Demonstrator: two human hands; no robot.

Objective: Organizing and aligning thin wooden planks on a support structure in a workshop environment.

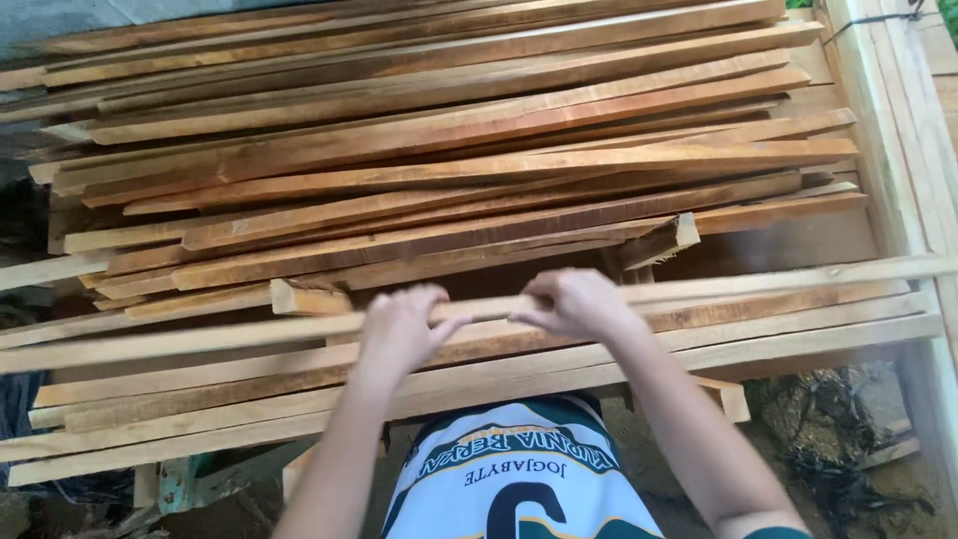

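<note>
The person's left hand [399,327] and right hand [574,302] are close together on one long thin wood strip [788,273]. Both hands are closed around the strip, fingers curled over its top, with a little bit of wood showing between them. The strip lies flat across the near side of a big pile of wood strips [449,150] (the pile is messy, with the strips pointing slightly different ways). More long strips lie just under the hands. A pale wooden frame [888,130] stands along the right side of the pile.
</note>
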